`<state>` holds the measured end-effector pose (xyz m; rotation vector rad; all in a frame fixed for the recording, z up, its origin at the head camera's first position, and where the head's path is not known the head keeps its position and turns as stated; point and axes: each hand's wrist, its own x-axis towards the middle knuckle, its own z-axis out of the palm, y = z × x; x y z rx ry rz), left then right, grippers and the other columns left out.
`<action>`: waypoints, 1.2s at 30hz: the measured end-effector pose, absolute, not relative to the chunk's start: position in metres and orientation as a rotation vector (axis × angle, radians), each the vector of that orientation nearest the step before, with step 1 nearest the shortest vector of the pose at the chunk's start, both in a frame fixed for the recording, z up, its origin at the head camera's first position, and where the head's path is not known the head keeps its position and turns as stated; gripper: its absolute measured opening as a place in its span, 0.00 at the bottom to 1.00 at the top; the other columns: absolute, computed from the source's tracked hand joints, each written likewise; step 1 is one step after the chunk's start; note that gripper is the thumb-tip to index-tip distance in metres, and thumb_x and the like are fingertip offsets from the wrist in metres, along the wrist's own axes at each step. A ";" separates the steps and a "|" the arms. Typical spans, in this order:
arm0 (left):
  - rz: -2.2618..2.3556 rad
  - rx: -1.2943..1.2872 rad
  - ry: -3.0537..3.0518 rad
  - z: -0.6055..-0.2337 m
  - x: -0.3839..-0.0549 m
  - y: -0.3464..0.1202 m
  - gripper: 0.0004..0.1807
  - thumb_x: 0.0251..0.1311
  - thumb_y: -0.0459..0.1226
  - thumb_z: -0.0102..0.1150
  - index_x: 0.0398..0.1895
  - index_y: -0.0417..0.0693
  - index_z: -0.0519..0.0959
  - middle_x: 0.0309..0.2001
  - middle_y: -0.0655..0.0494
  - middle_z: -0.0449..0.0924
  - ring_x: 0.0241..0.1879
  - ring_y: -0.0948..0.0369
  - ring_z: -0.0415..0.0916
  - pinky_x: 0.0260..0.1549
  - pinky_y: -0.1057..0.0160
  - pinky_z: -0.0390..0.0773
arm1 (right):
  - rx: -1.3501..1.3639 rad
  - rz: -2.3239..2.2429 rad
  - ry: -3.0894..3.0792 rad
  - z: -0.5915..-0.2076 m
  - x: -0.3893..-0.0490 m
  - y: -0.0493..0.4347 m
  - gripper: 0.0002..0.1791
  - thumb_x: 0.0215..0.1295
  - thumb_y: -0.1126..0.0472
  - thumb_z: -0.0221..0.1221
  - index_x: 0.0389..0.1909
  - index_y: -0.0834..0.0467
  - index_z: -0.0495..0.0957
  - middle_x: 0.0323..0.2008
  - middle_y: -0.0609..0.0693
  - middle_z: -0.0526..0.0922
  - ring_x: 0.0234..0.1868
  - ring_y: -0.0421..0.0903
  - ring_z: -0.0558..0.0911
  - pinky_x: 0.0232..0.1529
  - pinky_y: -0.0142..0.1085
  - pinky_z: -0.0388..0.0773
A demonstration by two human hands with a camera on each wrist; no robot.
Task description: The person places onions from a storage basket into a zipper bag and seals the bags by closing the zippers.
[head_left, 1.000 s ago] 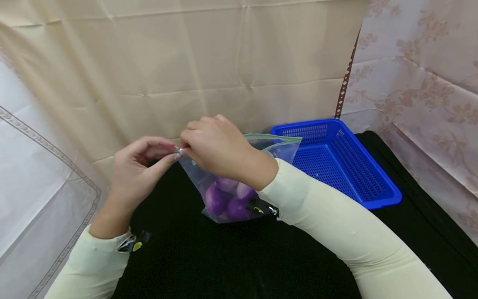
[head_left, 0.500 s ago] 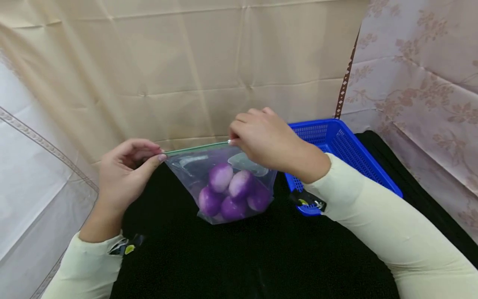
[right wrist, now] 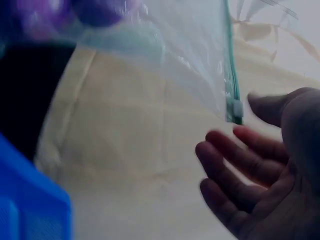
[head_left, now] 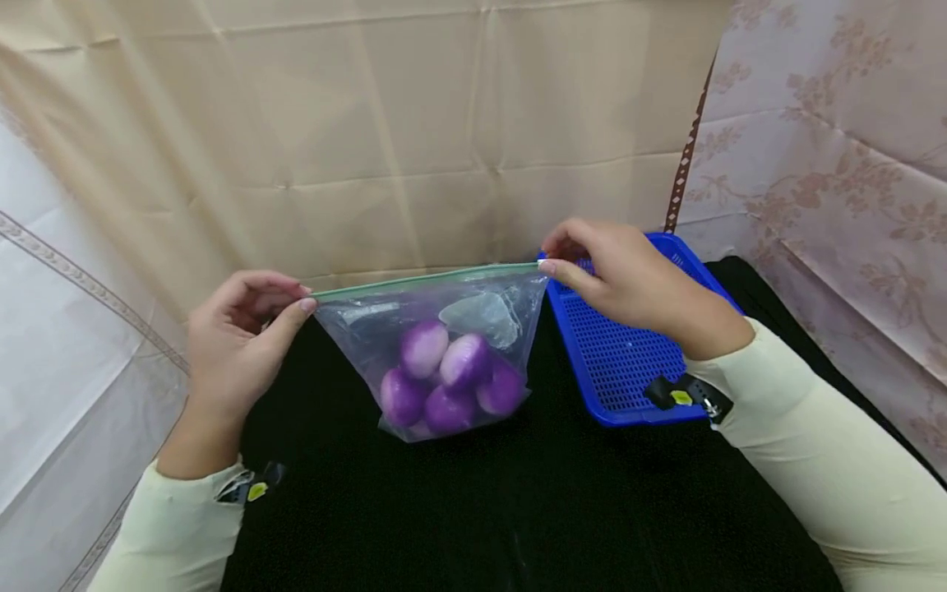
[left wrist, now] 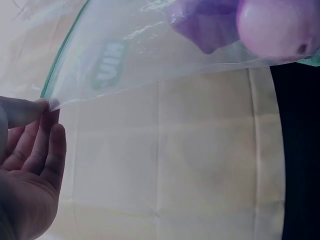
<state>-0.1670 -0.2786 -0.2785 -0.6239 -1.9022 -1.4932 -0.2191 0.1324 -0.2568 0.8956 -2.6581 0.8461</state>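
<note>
A clear slider zip bag [head_left: 355,329] with a green top edge hangs between the hands in the head view. Inside are several round purple-and-white pieces [head_left: 451,409], resembling onions or turnips; their exact kind is unclear. My left hand [head_left: 235,345] pinches the bag's left top corner between thumb and fingertips, also plain in the left wrist view. At the opposite top corner sits a small white slider [right wrist: 237,108]. Around that corner is my right hand [head_left: 629,284], its thumb and spread fingers apart from the slider in the right wrist view. The zip edge runs nearly straight.
A blue perforated plastic basket [head_left: 577,362] stands to the right, partly behind my right hand and wrist. Black cloth [head_left: 473,510] covers the table. A beige curtain [head_left: 414,123] hangs close behind the bag, with a floral cloth [head_left: 836,148] at the right.
My right hand has travelled rightward along the zip edge from the left corner to the right corner, and its fingers have parted from the slider. The bag's top has straightened; my left hand moved slightly left.
</note>
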 end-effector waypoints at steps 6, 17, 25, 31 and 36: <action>-1.751 -0.648 -1.836 -0.299 -0.156 -0.287 0.31 0.48 0.10 0.65 0.59 0.23 0.72 0.54 0.39 0.84 0.50 0.57 0.87 0.51 0.66 0.84 | 0.595 1.682 -2.703 -0.296 -0.203 0.122 0.34 0.72 0.54 0.64 0.74 0.58 0.64 0.65 0.57 0.78 0.66 0.55 0.79 0.67 0.51 0.77; -1.549 -0.446 -2.741 -0.404 -0.142 -0.261 0.59 0.50 0.43 0.81 0.82 0.59 0.52 0.79 0.50 0.59 0.75 0.46 0.63 0.72 0.39 0.64 | 0.487 2.100 -2.493 -0.395 -0.170 0.082 0.52 0.56 0.73 0.65 0.81 0.59 0.50 0.80 0.61 0.57 0.81 0.61 0.57 0.79 0.61 0.51; -1.493 -0.430 -2.736 -0.413 -0.144 -0.246 0.50 0.53 0.44 0.79 0.77 0.53 0.61 0.74 0.47 0.68 0.68 0.46 0.73 0.67 0.40 0.73 | 0.509 2.141 -2.442 -0.419 -0.173 0.080 0.42 0.58 0.73 0.68 0.73 0.63 0.60 0.68 0.64 0.76 0.65 0.62 0.79 0.64 0.48 0.79; -1.741 -0.429 -2.670 -0.402 -0.146 -0.250 0.42 0.61 0.40 0.73 0.75 0.50 0.62 0.63 0.45 0.80 0.57 0.51 0.83 0.53 0.55 0.85 | 0.483 2.096 -2.418 -0.412 -0.171 0.082 0.35 0.66 0.63 0.68 0.71 0.60 0.64 0.64 0.60 0.81 0.60 0.58 0.83 0.60 0.46 0.83; -1.834 -0.308 -2.750 -0.398 -0.149 -0.250 0.35 0.68 0.43 0.67 0.72 0.43 0.63 0.51 0.43 0.85 0.46 0.55 0.86 0.44 0.60 0.86 | 0.394 2.018 -2.515 -0.415 -0.166 0.078 0.32 0.73 0.54 0.64 0.71 0.58 0.64 0.60 0.59 0.83 0.52 0.54 0.87 0.53 0.45 0.85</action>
